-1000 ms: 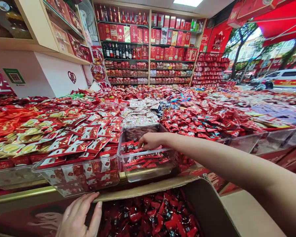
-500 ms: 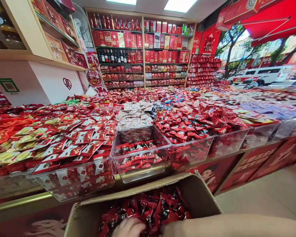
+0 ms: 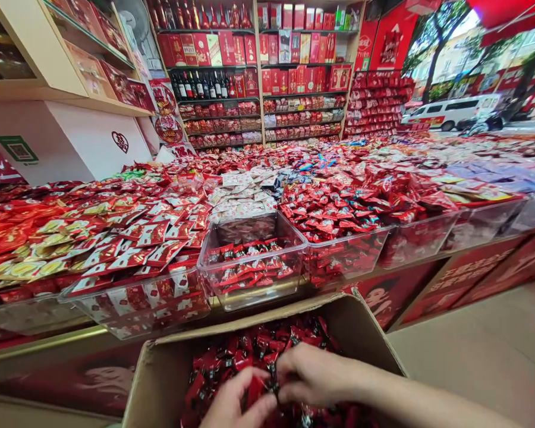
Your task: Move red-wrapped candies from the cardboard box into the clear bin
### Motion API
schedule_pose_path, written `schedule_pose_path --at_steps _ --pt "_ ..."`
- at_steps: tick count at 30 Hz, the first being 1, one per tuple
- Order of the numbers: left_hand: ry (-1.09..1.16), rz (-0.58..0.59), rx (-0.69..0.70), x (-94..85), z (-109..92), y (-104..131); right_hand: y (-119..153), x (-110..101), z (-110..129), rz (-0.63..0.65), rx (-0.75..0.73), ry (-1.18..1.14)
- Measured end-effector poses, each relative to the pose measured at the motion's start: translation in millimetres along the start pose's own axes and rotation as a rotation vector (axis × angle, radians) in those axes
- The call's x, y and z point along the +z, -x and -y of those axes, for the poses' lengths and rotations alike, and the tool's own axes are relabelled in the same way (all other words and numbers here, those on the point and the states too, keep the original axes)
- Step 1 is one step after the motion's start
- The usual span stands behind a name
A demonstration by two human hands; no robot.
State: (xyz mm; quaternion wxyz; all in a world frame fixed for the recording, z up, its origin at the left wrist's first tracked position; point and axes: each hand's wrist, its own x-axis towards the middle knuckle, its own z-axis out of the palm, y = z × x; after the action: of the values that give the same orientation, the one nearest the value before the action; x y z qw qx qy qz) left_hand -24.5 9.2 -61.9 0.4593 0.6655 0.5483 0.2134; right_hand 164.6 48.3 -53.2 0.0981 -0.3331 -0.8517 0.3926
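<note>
An open cardboard box [image 3: 160, 380] at the bottom centre holds many red and black wrapped candies [image 3: 232, 359]. My left hand [image 3: 243, 401] is inside it, thumb and fingers curved round red wrappers. Close by on the right, my right hand [image 3: 305, 374] reaches in with curled fingers, low over the candies. What its fingertips hold, if anything, is hidden. Just beyond the box stands a clear plastic bin [image 3: 252, 291], partly filled with similar red packets.
Heaped bins of wrapped sweets [image 3: 334, 205] line the counter on both sides. Shelves with bottles and red boxes [image 3: 225, 50] stand behind. A tiled floor [image 3: 481, 339] shows at the right, and a white van [image 3: 459, 110] is outside.
Both hands have risen further into view, and my right hand, hidden before, now shows beside my left. The view has tilted down a little, and the box appears slightly higher.
</note>
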Motion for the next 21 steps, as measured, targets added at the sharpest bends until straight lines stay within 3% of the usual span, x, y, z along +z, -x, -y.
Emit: schedule_pose_path --at_steps 3,7,10,14,19,21 --pt "0.419 -0.224 -0.079 -1.2 -30 3 0 -14 19 -0.180 0.015 -0.328" --pt "0.609 -0.286 -0.093 -1.4 -52 6 -1 -3 28 -0.219 0.038 -0.922" --pt "0.654 -0.299 -0.109 -1.0 -56 8 -1 6 27 -0.227 -0.007 -1.112" --pt "0.566 -0.356 -0.104 0.2 -53 13 3 7 27 -0.266 -0.018 -0.928" --pt "0.534 -0.361 -0.128 -3.6 -46 14 14 -4 39 -0.395 -0.049 -0.374" --pt "0.505 -0.342 -0.148 -6.7 -45 12 19 -8 45 -0.462 -0.162 -0.133"
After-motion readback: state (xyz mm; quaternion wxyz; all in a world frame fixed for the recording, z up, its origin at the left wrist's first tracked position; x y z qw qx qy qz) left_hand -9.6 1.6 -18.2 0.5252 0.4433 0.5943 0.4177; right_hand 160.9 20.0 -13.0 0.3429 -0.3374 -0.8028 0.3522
